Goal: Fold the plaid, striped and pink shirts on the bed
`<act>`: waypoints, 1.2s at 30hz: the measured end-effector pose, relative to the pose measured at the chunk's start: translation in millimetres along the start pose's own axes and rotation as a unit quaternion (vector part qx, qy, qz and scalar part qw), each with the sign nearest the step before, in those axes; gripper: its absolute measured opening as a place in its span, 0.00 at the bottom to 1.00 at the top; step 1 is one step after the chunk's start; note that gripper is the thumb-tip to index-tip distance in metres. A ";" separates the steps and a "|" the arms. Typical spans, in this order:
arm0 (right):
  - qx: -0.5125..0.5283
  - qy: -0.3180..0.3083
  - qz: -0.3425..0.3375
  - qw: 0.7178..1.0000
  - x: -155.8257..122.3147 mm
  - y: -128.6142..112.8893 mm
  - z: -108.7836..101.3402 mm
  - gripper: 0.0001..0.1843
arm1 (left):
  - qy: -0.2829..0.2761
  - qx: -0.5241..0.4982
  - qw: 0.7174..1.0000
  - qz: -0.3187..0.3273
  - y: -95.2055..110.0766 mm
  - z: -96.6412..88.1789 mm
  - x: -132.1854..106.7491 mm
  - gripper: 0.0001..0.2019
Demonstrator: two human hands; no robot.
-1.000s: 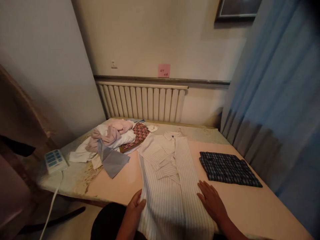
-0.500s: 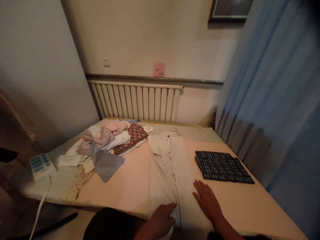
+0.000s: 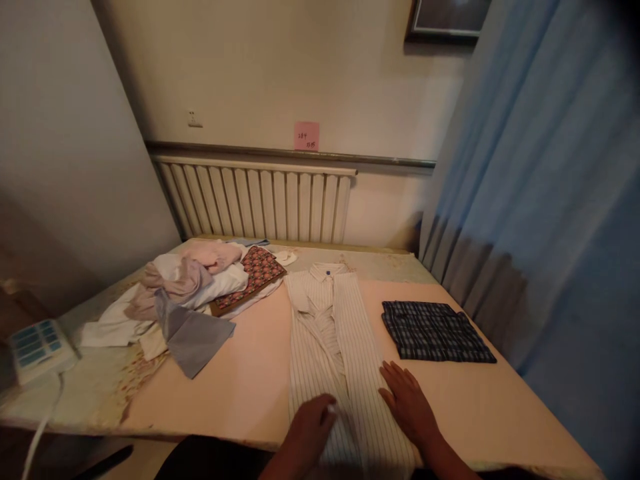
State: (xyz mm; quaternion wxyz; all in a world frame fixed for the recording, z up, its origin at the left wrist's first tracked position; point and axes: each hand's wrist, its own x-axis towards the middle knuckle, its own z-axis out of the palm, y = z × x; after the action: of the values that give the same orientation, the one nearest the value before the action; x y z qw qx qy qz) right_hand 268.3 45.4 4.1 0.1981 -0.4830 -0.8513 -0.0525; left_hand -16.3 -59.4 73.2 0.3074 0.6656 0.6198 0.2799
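A cream shirt (image 3: 357, 333) with thin dark stripes lies lengthwise on the table, its collar at the far end and its front partly gaping. Over its lower part, my left hand (image 3: 311, 427) is closed, with a bit of the pale cloth between thumb and forefinger; the cloth just beside it is blurred. My right hand (image 3: 406, 400) lies flat with fingers stretched out, across the right edge of the shirt and the pink cover. Right of the shirt sits a folded dark plaid garment (image 3: 437, 332), apart from my fingers.
A heap of clothes (image 3: 185, 277) with a grey cloth (image 3: 193, 337) and a red patterned piece (image 3: 257, 275) lies at the left. A power strip (image 3: 43, 350) with a white cord is at the far left. Behind stands a radiator (image 3: 260, 203); a blue curtain (image 3: 530, 200) hangs along the right.
My left hand has lifted slightly and moved a little left, and the cloth by it has shifted. My right hand stays flat at the shirt's edge. The view has turned slightly right.
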 end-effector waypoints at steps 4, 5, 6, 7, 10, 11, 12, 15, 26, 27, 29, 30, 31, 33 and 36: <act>-0.008 0.003 -0.005 1.000 1.1 3.4 4.2 0.25 | 0.180 0.041 0.982 0.034 -30.7 -17.9 36.6 0.17; -0.010 0.004 -0.007 1.000 1.3 4.6 5.6 0.25 | 0.205 0.057 0.976 0.047 -40.2 -21.4 46.1 0.16; -0.012 0.006 -0.011 1.000 1.1 6.0 7.0 0.25 | 0.226 0.073 0.970 0.062 -50.0 -24.3 55.3 0.16; -0.013 0.010 -0.016 1.000 0.5 7.7 8.4 0.25 | 0.242 0.087 0.963 0.078 -60.0 -26.3 64.2 0.16; -0.010 0.020 -0.028 0.999 -2.0 13.1 11.4 0.25 | 0.265 0.124 0.949 0.113 -88.3 -28.2 86.3 0.16; -0.005 0.026 -0.020 0.999 -1.5 14.3 11.5 0.24 | 0.266 0.135 0.947 0.119 -96.3 -27.8 91.6 0.16; 0.003 0.034 0.000 0.999 1.0 14.6 11.0 0.23 | 0.266 0.144 0.945 0.123 -103.2 -26.9 95.6 0.16; 0.058 0.066 0.083 0.993 29.3 4.1 5.6 0.19 | 0.270 0.165 0.942 0.113 -115.6 -21.4 101.9 0.16; 0.105 -0.017 0.092 0.990 310.4 -172.1 32.5 0.12 | 0.203 0.151 0.967 0.031 -113.4 -1.7 116.4 0.17; 0.081 -0.025 0.079 0.993 325.2 -184.5 40.9 0.13 | 0.183 0.146 0.972 0.025 -114.0 -2.7 117.8 0.17; 0.032 -0.061 0.069 0.995 346.3 -203.0 57.6 0.17 | 0.151 0.140 0.979 0.008 -115.0 -3.9 120.7 0.17; 0.011 -0.082 0.071 0.994 353.3 -209.3 65.2 0.20 | 0.140 0.138 0.981 0.000 -115.6 -3.8 122.3 0.17; -0.004 -0.102 0.075 0.992 358.6 -213.9 72.3 0.22 | 0.131 0.137 0.982 -0.005 -116.3 -3.1 123.7 0.18; -0.018 -0.130 0.084 0.988 365.6 -218.8 84.5 0.23 | 0.121 0.138 0.983 -0.007 -118.1 -0.6 126.3 0.18; -0.023 -0.145 0.094 0.985 372.1 -219.1 97.4 0.16 | 0.122 0.146 0.982 -0.003 -120.6 2.7 128.7 0.18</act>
State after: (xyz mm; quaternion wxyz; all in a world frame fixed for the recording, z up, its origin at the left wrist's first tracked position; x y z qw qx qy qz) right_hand -113.6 255.4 81.6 0.0653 -0.5679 -0.8203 0.0180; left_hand -83.5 73.9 -20.8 0.1303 0.6621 0.6889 0.2647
